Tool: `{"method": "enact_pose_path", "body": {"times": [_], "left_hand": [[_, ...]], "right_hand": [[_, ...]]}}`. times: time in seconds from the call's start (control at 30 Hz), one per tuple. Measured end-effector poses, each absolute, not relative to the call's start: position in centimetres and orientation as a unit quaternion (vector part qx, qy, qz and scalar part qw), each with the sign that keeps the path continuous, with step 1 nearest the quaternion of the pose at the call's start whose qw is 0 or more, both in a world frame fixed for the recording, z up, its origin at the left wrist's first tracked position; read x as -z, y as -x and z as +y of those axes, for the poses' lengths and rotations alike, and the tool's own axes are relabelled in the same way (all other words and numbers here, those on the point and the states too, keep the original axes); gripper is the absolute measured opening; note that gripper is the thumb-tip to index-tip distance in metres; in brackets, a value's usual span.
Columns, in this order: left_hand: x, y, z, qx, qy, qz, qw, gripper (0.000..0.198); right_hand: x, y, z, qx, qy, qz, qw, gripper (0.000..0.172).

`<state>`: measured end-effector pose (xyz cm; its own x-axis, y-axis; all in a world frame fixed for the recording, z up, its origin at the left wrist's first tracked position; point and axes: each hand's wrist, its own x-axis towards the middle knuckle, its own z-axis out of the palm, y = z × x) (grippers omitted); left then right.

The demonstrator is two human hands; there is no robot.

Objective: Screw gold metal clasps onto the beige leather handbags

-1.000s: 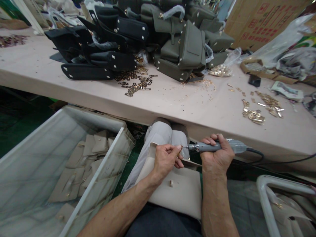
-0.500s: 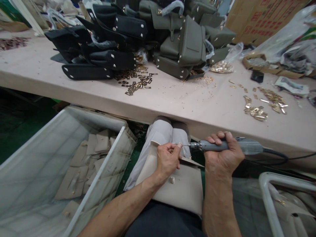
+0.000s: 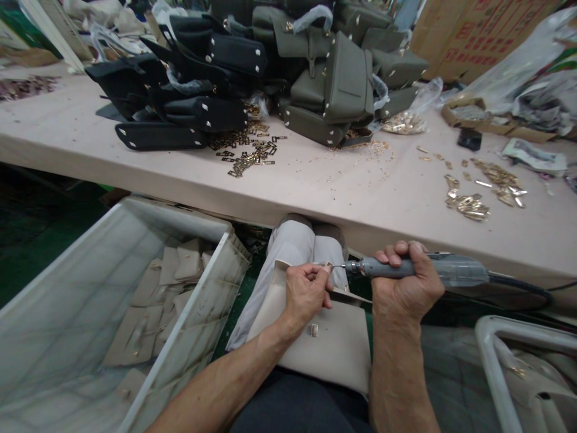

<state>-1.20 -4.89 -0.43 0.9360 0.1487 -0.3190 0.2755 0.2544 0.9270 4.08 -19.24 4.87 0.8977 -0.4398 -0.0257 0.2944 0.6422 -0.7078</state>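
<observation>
A beige bag (image 3: 336, 352) lies across the lap, with a small metal lock fitting (image 3: 314, 330) on its front. My left hand (image 3: 306, 293) is closed in a pinch at the bag's lifted flap (image 3: 280, 275); its fingers hide most of the pinched spot. In my right hand (image 3: 408, 282) is a grey electric screwdriver (image 3: 460, 269), held level with its thin bit pointing left. The bit's tip meets the left fingertips, where a small piece shows that is too small to make out.
Black bags (image 3: 157, 137) and olive bags (image 3: 349, 78) are piled on the table (image 3: 315, 180), beside loose metal fittings (image 3: 252, 157) and gold pieces (image 3: 469, 205). A white bin (image 3: 189, 319) with beige pieces stands left. Another white-rimmed container (image 3: 489, 355) is at right.
The screwdriver's rear end and cable have shifted slightly right, while my right hand has moved a little left. My left hand keeps its pinch in the same place.
</observation>
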Motion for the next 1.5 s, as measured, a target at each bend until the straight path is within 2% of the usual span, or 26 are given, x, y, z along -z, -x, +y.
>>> {"method": "enact_pose_path", "body": {"times": [0.73, 1.27, 1.5], "left_hand": [[0.2, 1.3, -4.9, 0.042, -0.613, 0.178, 0.769, 0.033], [0.0, 1.5, -5.1, 0.046, -0.622, 0.184, 0.760, 0.033], [0.3, 1.4, -5.0, 0.035, -0.626, 0.174, 0.759, 0.034]], "right_hand": [[-5.4, -3.3, -18.0, 0.237, 0.405, 0.085, 0.879, 0.019], [-7.0, -1.9, -14.9, 0.325, 0.489, 0.038, 0.808, 0.010], [-7.0, -1.7, -14.8, 0.329, 0.490, 0.022, 0.807, 0.008]]}}
